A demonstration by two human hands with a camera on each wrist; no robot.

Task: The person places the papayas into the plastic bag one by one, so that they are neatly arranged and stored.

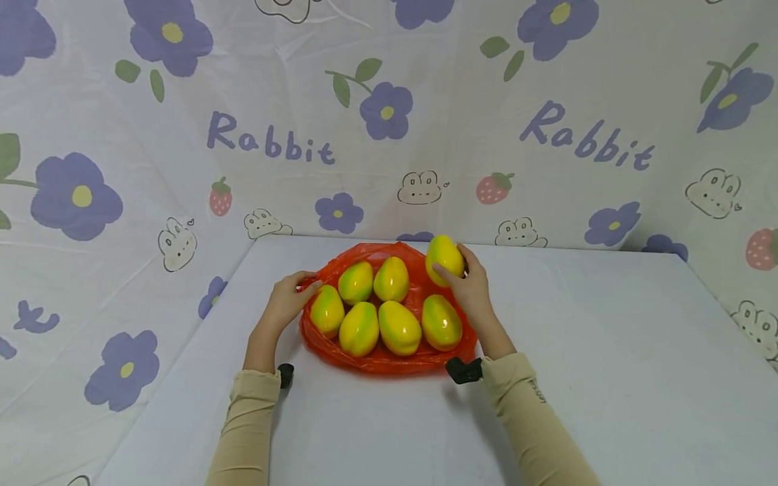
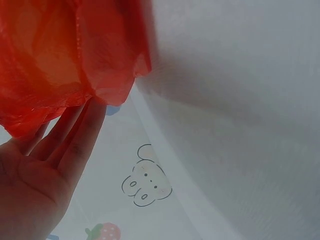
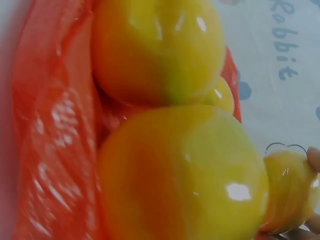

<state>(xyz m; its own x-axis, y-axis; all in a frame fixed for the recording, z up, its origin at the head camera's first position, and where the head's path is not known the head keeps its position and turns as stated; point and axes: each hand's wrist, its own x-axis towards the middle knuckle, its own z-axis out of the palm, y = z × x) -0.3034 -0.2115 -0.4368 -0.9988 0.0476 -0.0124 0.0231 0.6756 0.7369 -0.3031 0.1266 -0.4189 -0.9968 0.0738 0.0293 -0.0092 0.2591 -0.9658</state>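
Observation:
A red plastic bag (image 1: 419, 290) lies spread open on the table, its rim rolled down around several glossy yellow-green mangoes (image 1: 400, 329). My left hand (image 1: 286, 300) holds the bag's left rim, thumb on the inner side. In the left wrist view, that hand's fingers (image 2: 82, 137) reach up behind the red film, which hides their tips. Over the bag's back right edge, my right hand (image 1: 477, 290) grips one mango (image 1: 444, 260) between thumb and fingers. The right wrist view shows this held mango (image 3: 287, 190) at its right edge, with larger mangoes (image 3: 185, 175) close to the camera.
Under the bag is a white table (image 1: 608, 351), extending far to the right. A white cloth backdrop (image 1: 462, 81) printed with purple flowers and rabbits hangs behind it. Black wrist mounts (image 1: 464, 370) sit beside both sleeves, the right one close to the bag's front edge.

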